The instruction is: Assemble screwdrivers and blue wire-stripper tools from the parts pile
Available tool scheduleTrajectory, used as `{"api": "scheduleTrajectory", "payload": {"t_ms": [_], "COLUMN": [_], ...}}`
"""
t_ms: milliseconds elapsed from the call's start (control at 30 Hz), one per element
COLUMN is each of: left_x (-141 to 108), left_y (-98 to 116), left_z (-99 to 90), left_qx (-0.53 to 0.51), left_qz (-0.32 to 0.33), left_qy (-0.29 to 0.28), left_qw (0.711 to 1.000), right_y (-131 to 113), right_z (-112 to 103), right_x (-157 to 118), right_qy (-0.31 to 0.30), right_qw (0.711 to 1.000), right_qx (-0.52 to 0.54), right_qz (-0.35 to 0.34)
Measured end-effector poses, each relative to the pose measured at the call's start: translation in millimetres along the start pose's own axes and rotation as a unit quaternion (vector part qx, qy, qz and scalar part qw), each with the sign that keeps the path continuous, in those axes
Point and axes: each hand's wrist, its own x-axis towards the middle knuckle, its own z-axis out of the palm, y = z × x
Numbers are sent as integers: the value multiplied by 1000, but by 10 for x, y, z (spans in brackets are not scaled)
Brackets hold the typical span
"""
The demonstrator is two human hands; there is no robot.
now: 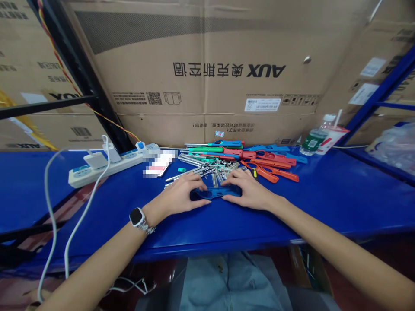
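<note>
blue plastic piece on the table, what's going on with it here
A person's left hand and right hand hold the blue plastic piece by its two ends, low over the blue table. Just beyond the hands lies a loose pile of small metal parts and metal rods, with red pieces and orange pieces toward the right.

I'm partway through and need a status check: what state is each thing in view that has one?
Blue plastic casing: held between both hands
Left hand: gripping one end
Right hand: gripping the other end
Smartwatch: worn, screen dark
Power strip: plugs inserted, power unclear
Water bottle: capped, standing
Drink cup: standing, straw inserted
Metal tubes: loosely heaped
Red casings: overlapping, piled
AUX carton: print upside down
</note>
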Motion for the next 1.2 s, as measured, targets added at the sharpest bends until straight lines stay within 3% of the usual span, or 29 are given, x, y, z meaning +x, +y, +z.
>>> {"api": "scheduleTrajectory", "payload": {"t_ms": [167,300,367,567,767,967,1200], "left_x": [147,406,525,773,1037,1094,970], "left_y": [-192,-403,-454,-532,-700,-602,-399], "left_z": [-94,-165,-166,-142,-174,-272,-391], "left_qx": [58,213,241,251,242,254,156], "left_qz": [-9,-37,-42,-40,-41,-23,39], "left_qy": [64,7,5,23,-45,-28,46], "left_qw": [996,976,970,967,968,967,986], "right_y": [84,186,224,277,417,517,362], "right_z": [-57,-49,-4,122,110,90,41], "right_x": [119,382,506,665,655,592,616], "right_qy": [74,87,93,129,138,153,247], "right_qw": [997,991,988,981,983,981,965], "right_qx": [-7,-61,-82,-95,-40,44,62], "right_qz": [29,76,89,108,113,109,65]}}
